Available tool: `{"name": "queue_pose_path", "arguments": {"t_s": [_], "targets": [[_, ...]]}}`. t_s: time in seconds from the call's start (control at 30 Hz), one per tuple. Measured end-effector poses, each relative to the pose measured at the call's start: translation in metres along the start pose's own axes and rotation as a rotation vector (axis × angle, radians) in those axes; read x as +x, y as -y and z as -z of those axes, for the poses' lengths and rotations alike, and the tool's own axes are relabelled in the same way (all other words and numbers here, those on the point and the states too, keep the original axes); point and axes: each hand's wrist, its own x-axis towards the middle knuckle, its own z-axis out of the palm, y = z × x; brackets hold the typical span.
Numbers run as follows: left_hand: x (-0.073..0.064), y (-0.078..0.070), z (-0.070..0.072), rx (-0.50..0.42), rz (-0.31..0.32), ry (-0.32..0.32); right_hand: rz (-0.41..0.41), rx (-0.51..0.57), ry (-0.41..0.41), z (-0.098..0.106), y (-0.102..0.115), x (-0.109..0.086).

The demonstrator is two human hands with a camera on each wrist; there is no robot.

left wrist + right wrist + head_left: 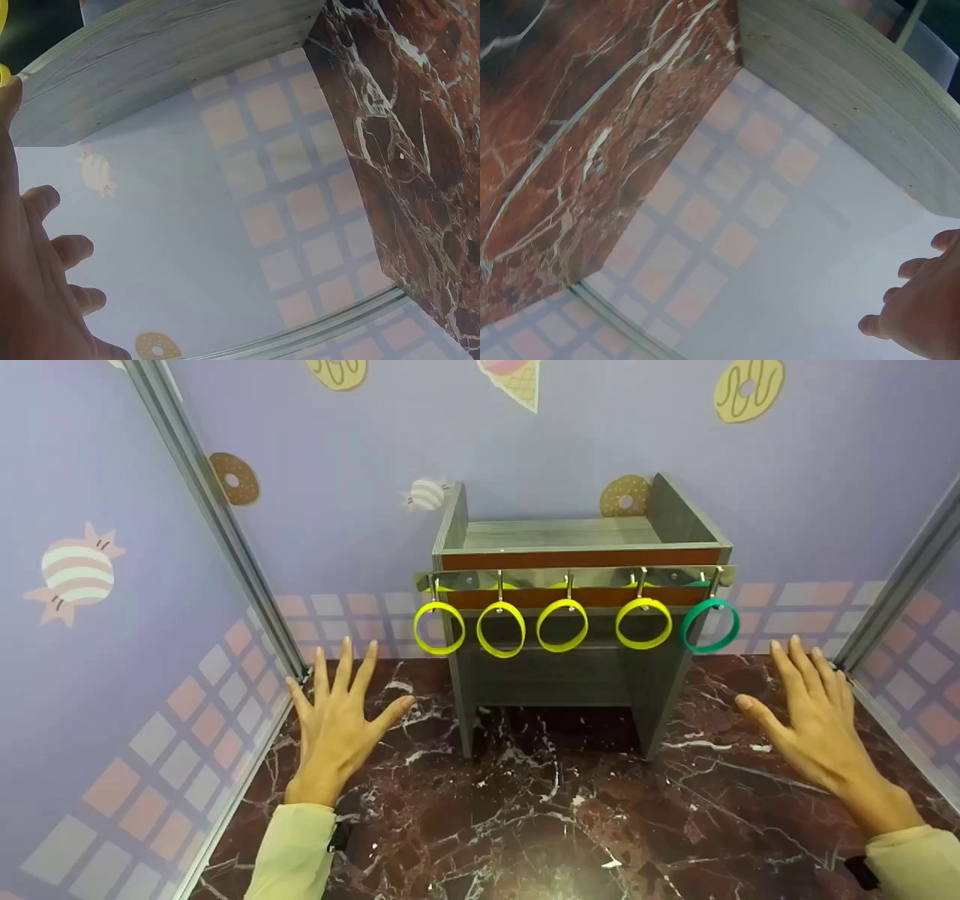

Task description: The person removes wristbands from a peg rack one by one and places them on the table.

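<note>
Both hands hold nothing and stand apart from the grey wooden shelf unit [551,679]. To its left, my left hand [337,727] has its fingers spread, with the thumb toward the shelf. My right hand [814,720] is spread likewise on the other side. A metal hook rail [525,578] crosses the shelf's front near the top. From its hooks hang several yellow rings [501,630] and one green ring [710,626] at the right end. The left wrist view shows my left hand [37,247] beside the shelf's side panel; my right hand [922,300] appears at the right wrist view's edge.
A dark red marble-patterned surface [480,825] lies under the shelf. Purple walls [337,495] with sweets and tile patterns enclose the back and sides. Metal corner posts [217,517] rise where the walls meet.
</note>
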Motion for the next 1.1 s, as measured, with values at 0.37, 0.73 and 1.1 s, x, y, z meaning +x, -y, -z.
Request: {"name": "queue_pose_path", "arguments": {"t_s": [0.37, 0.73, 1.1], "targets": [[0.007, -0.016, 0.006, -0.185, 0.022, -0.014, -0.178, 0.390, -0.019, 0.005, 0.004, 0.003], [0.017, -0.032, 0.010, -0.446, 0.053, -0.061, -0.205, 0.675, -0.165, -0.004, 0.008, 0.007], [0.026, -0.043, 0.008, -0.762, 0.115, -0.134, -0.134, 1.366, -0.235, -0.024, 0.014, 0.012]]}}
